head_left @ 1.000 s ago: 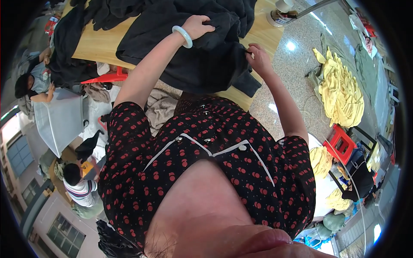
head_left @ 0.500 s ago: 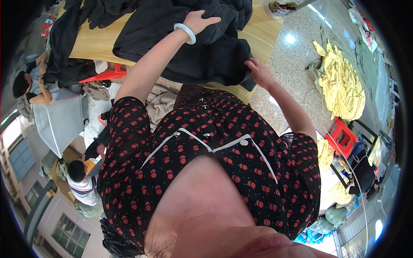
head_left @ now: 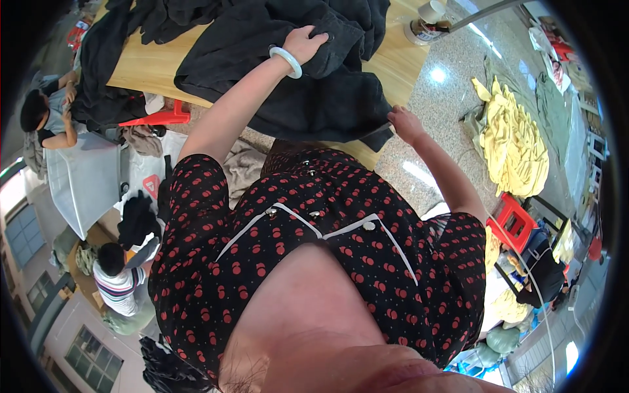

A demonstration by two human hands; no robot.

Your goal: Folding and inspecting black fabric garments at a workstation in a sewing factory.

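A black garment [head_left: 314,105] of thick cloth lies bunched on the wooden table [head_left: 157,65], its near part draping over the table's edge. On its upper part, my left hand [head_left: 304,44], with a pale bangle [head_left: 288,62] at the wrist, is closed on a fold of the cloth. My right hand [head_left: 406,124] pinches the garment's right edge between thumb and fingers, holding it out past the table's side. The fingertips of the right hand are partly hidden.
More dark cloth lies farther back and left on the table. A tin [head_left: 422,31] stands at its far right corner. Yellow fabric [head_left: 514,144] is heaped on the floor, near a red stool [head_left: 512,221]. Two people work at left beside a white bin [head_left: 85,187].
My right hand has moved slightly right and nearer, drawing the garment's edge outward. The left hand's fingers have closed from spread to gripping the cloth.
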